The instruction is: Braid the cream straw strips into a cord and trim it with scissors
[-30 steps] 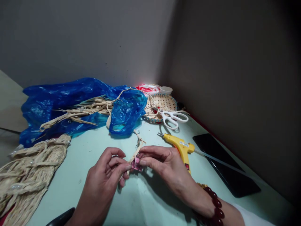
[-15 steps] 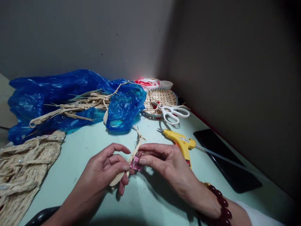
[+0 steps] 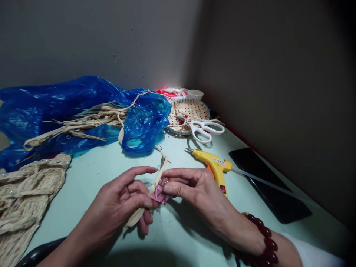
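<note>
Low over the pale green surface [image 3: 111, 167], the left hand [image 3: 122, 202] and the right hand [image 3: 191, 193] meet fingertip to fingertip around a small pink piece [image 3: 160, 195], which sits right between them, just above the surface. The right hand's fingers [image 3: 175, 189] are closed in a pinch, thumb and forefinger nipping the pink piece from its right side. The left hand's thumb presses a raffia strip [image 3: 160, 168] against its curled fingers, while its forefinger stretches out straight above, touching nothing. The strip runs up from below the left palm, passes against the pink piece, and ends in a frayed tip pointing toward the blue plastic bag [image 3: 83, 107]. A yellow glue gun [image 3: 214, 166] lies just beside the right hand, with a black phone [image 3: 268, 183] further right. White scissors [image 3: 204, 129] rest on the edge of a woven tray [image 3: 191, 109], and a woven raffia mat [image 3: 25, 196] lies at the far left.
</note>
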Motion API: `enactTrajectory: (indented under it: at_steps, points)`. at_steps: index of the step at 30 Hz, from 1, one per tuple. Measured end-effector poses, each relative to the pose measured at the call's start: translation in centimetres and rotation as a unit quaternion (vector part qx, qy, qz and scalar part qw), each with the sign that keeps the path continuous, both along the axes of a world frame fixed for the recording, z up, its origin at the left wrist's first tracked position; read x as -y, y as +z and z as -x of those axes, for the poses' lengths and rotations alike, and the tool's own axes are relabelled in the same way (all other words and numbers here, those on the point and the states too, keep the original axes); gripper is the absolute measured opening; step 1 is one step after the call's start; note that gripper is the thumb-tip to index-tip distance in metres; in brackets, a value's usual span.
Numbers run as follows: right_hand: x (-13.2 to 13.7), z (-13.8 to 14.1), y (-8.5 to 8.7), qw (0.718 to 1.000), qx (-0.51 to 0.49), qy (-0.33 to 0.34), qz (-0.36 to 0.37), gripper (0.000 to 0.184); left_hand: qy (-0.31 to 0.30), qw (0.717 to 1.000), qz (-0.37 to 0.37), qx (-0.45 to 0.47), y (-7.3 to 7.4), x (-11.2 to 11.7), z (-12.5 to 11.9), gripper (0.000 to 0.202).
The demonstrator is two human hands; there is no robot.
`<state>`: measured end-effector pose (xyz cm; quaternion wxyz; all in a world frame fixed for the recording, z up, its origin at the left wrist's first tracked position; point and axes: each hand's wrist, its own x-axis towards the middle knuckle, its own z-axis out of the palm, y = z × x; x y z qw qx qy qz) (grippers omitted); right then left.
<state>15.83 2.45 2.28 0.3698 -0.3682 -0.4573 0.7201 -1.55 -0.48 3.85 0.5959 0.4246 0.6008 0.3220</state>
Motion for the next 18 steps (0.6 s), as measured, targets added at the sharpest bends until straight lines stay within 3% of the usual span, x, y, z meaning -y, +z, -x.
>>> enactTrajectory:
  at_steps: [6, 11, 15, 18]
  points:
    - [0.4, 0.2, -0.5, 0.999, 0.029, -0.014, -0.027, 0.007, -0.051, 0.993, -0.06, -0.087, -1.0, 0.4, 0.7, 0.042]
    - [0.6, 0.5, -0.7, 0.997, 0.039, -0.027, -0.059, 0.006, -0.056, 0.987, -0.093, -0.121, -1.4, 0.6, 0.6, 0.037]
    - [0.6, 0.7, -1.1, 0.996, 0.047, -0.04, -0.067, 0.008, -0.044, 0.987, -0.087, -0.126, -1.8, 0.6, 0.6, 0.034]
    - [0.7, 0.9, -1.4, 0.998, 0.038, -0.042, -0.031, 0.02, -0.057, 0.988, -0.063, -0.131, -2.1, 0.4, 1.0, 0.037]
